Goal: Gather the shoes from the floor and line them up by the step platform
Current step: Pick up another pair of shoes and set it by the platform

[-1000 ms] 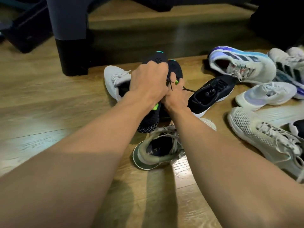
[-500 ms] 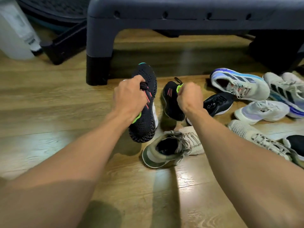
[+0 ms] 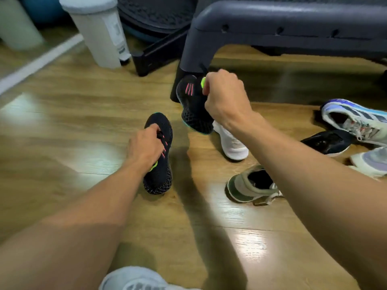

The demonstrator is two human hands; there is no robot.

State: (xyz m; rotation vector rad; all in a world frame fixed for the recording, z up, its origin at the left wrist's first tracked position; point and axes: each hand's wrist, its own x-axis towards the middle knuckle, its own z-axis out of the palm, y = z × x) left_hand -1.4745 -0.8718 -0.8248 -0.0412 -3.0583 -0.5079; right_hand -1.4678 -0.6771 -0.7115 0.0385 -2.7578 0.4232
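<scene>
Mostly glossy wooden floor fills the head view, with bright patches of reflected light. At the top right stands the dark grey step platform, one leg planted on the boards. To its left are a black stand and a pale cylindrical bin.

Loose shoes lie on the right: a white shoe, an olive shoe nearer the camera, a low black shoe, a blue-and-white shoe and a lavender shoe at the edge. Part of a white trainer shows at the bottom edge.

The left hand has its fingers curled round the laces of a black mesh shoe low over the floor; contact with the boards cannot be made out. The right hand grips the matching black shoe at its collar, lifted with the toe hanging down, in front of the platform leg and above the white shoe.
</scene>
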